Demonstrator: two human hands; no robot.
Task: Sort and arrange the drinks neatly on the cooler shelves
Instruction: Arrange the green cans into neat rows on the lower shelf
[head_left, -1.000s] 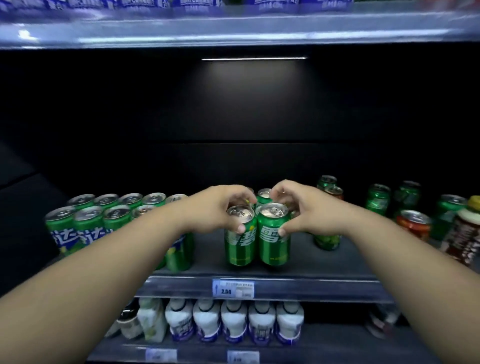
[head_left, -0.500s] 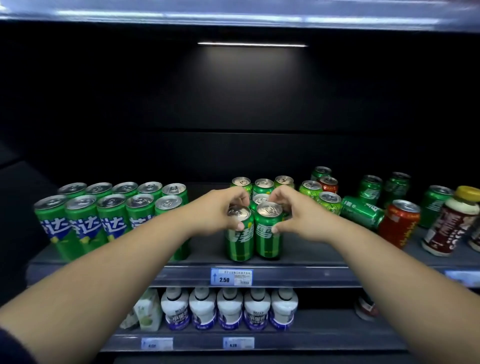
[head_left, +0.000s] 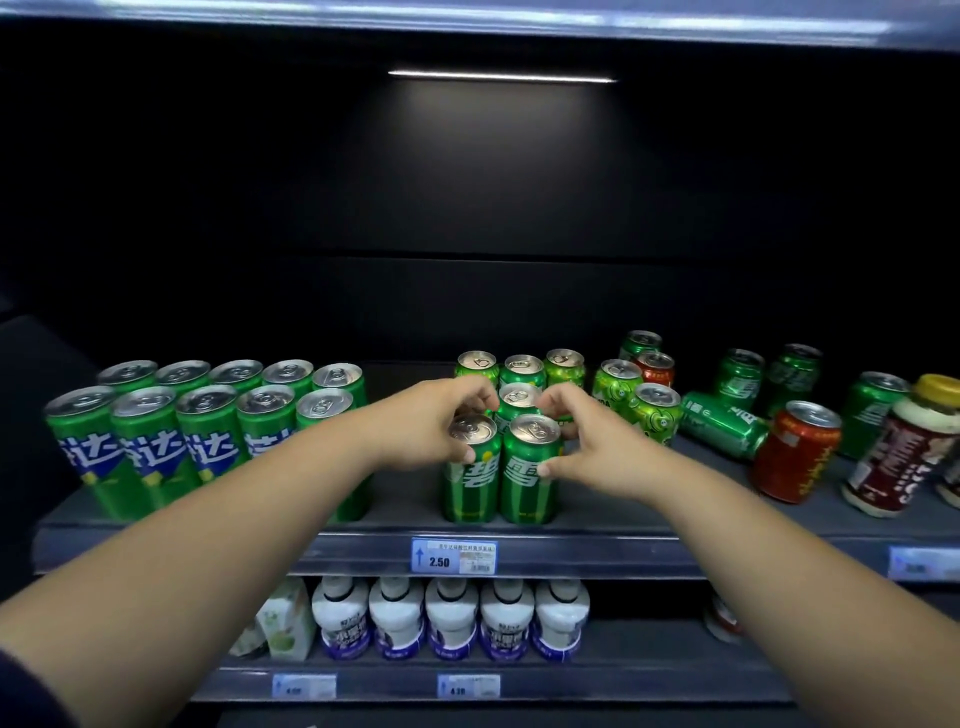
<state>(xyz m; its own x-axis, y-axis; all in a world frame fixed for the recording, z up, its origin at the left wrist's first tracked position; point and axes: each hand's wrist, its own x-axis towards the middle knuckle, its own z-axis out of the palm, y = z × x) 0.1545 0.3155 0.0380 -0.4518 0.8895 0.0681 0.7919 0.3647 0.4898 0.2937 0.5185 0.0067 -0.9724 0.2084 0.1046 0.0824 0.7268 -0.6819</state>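
Both hands clasp upright green cans at the shelf (head_left: 597, 538) front: left hand (head_left: 434, 423) grips the left can (head_left: 470, 470), right hand (head_left: 584, 444) the right can (head_left: 530, 470), cans touching. More green cans (head_left: 522, 371) stand directly behind; one toppled can (head_left: 724, 426) lies further right.

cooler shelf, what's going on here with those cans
A person is lining up green cans on the middle shelf. The left hand holds the front left can, the right hand the front right can, side by side at the shelf edge. To the right a green can lies tipped among unsorted cans.
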